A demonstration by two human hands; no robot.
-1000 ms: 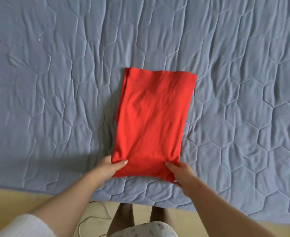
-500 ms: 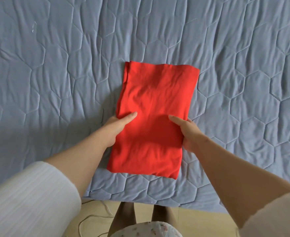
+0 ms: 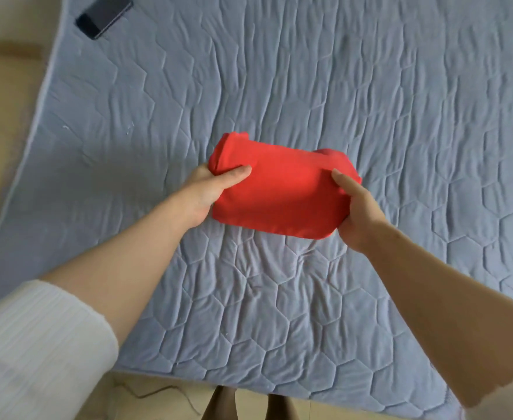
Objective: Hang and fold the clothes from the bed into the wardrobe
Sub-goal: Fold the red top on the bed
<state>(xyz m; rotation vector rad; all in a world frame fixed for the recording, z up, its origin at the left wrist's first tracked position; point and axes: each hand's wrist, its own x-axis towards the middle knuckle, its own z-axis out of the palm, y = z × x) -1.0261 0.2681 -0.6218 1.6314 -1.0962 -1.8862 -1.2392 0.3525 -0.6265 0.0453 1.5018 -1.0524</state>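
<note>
Now: red garment [image 3: 279, 195] between hands; left hand [image 3: 210, 192] grips; right hand [image 3: 355, 213] grips

Soft, even light, fairly bright.
Dim shadow on grey-blue hexagon-quilted bed cover [image 3: 309, 86] at left of frame; white ribbed sleeve [image 3: 37, 344] lower left blurred; frame edges bowed.

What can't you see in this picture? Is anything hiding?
Head view, the only one:
- Fingers of the left hand and right hand: hidden beneath the red cloth; only the thumbs show.
- What garment the red cloth is: it is folded up, so I cannot tell.
- The phone: partly cut off by the top edge.
- The wardrobe: outside the picture.
</note>
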